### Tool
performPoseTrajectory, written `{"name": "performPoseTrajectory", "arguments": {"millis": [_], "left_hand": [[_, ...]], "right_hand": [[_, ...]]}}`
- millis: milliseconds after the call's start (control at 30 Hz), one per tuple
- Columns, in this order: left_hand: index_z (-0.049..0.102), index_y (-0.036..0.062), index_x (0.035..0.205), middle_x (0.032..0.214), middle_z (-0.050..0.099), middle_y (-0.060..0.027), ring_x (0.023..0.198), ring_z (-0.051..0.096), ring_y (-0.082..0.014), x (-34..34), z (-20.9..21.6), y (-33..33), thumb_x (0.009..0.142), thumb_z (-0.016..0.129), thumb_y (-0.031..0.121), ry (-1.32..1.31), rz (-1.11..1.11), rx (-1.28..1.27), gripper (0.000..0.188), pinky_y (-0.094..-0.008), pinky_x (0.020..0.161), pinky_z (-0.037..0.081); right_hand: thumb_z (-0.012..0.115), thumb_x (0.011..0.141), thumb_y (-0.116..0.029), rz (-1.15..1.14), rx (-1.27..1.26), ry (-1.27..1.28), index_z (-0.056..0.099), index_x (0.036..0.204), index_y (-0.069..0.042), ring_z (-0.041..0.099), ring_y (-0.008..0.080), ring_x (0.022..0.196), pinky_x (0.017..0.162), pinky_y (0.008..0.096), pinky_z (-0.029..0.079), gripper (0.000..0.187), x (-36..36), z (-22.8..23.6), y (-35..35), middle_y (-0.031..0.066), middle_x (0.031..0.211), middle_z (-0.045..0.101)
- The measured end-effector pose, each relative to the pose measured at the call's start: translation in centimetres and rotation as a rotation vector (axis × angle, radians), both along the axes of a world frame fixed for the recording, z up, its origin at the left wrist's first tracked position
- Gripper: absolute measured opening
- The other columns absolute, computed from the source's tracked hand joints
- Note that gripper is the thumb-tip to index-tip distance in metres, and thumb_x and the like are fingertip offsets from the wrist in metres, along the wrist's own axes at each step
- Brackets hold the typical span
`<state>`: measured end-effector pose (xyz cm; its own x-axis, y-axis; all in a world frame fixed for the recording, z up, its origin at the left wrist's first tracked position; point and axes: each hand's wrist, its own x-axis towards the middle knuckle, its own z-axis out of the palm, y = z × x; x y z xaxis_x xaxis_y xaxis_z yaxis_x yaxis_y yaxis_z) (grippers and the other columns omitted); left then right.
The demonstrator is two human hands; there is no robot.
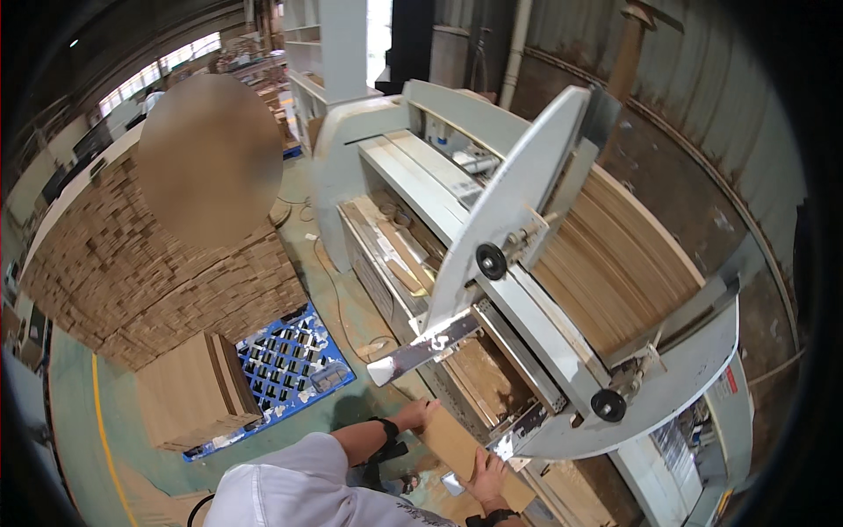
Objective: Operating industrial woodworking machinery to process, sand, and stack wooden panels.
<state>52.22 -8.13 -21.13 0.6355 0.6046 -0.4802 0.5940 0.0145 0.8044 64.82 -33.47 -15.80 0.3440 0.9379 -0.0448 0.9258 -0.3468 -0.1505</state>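
Note:
A flat tan wooden board (456, 444) lies slantwise in front of me, low at the machine's near side. My left hand (418, 414) is closed on its upper left end. Farther right, my right hand (486, 480) grips the board near its lower end, fingers spread along the edge. Just beyond the board is an open wooden-walled bay (492, 373) of the machine, beneath a white-and-dark metal arm (426, 350). The undersides of the board and some fingertips are hidden.
The large grey machine (540, 167) has round black knobs (492, 261) and holds a tall row of thin brown boards (619, 263). At left, stacked wood pieces (167, 281) and boards (189, 395) stand by a blue pallet (294, 356). A cable (336, 303) crosses the green floor.

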Motion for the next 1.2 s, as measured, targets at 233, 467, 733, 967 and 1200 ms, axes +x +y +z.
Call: {"name": "performPoseTrajectory", "arguments": {"millis": [233,467,733,967,1200], "left_hand": [[0.059,0.0004,0.076,0.067,0.060,-0.0142,0.066,0.060,-0.0287,-11.1,1.7,4.5,0.087,0.032,0.051,0.070,0.093,-0.004,0.059,-0.0394,0.063,0.045],[0.062,0.0013,0.073,0.062,0.059,-0.0171,0.063,0.061,-0.0311,-24.4,7.0,11.6,0.085,0.033,0.053,0.177,0.387,-0.032,0.060,-0.0410,0.063,0.045],[0.061,0.0065,0.081,0.072,0.059,-0.0107,0.064,0.053,-0.0180,-40.1,7.1,22.7,0.087,0.028,0.058,-0.305,0.879,-0.249,0.062,-0.0338,0.061,0.045],[0.033,0.0167,0.057,0.047,0.026,0.0070,0.038,0.027,-0.0061,-47.6,-0.6,15.2,0.091,0.036,0.045,-0.694,1.358,-0.715,0.043,-0.0237,0.033,0.017],[0.037,0.0039,0.123,0.119,0.041,-0.0166,0.105,0.045,-0.0321,-45.0,-7.0,4.7,0.082,0.043,0.057,-0.679,1.646,-1.209,0.067,-0.0493,0.088,0.038]], "right_hand": [[0.070,0.053,-0.054,0.215,0.018,0.059,0.039,0.124,-0.012,0.041,0.0342,0.093,0.075,0.0446,0.032,0.088,-5.4,3.2,5.7,0.0187,0.103,0.043],[0.070,0.057,-0.053,0.465,-0.119,0.160,0.034,0.129,-0.014,0.035,0.0342,0.104,0.084,0.0447,0.029,0.089,-13.3,7.5,18.5,0.0197,0.112,0.039],[0.074,0.058,-0.039,0.758,-0.151,0.366,0.037,0.126,-0.004,0.043,0.0343,0.102,0.086,0.0428,0.036,0.085,-24.1,9.1,36.5,0.0203,0.110,0.045],[0.062,0.077,-0.021,0.322,-0.611,1.353,0.039,0.124,-0.003,0.050,0.0166,0.095,0.080,0.0279,0.042,0.055,-36.4,2.9,48.6,0.0076,0.108,0.052],[0.062,0.079,-0.032,0.006,-0.955,1.574,0.039,0.123,-0.009,0.050,0.0172,0.095,0.077,0.0337,0.043,0.055,-49.8,-9.8,52.9,0.0038,0.102,0.050]]}}
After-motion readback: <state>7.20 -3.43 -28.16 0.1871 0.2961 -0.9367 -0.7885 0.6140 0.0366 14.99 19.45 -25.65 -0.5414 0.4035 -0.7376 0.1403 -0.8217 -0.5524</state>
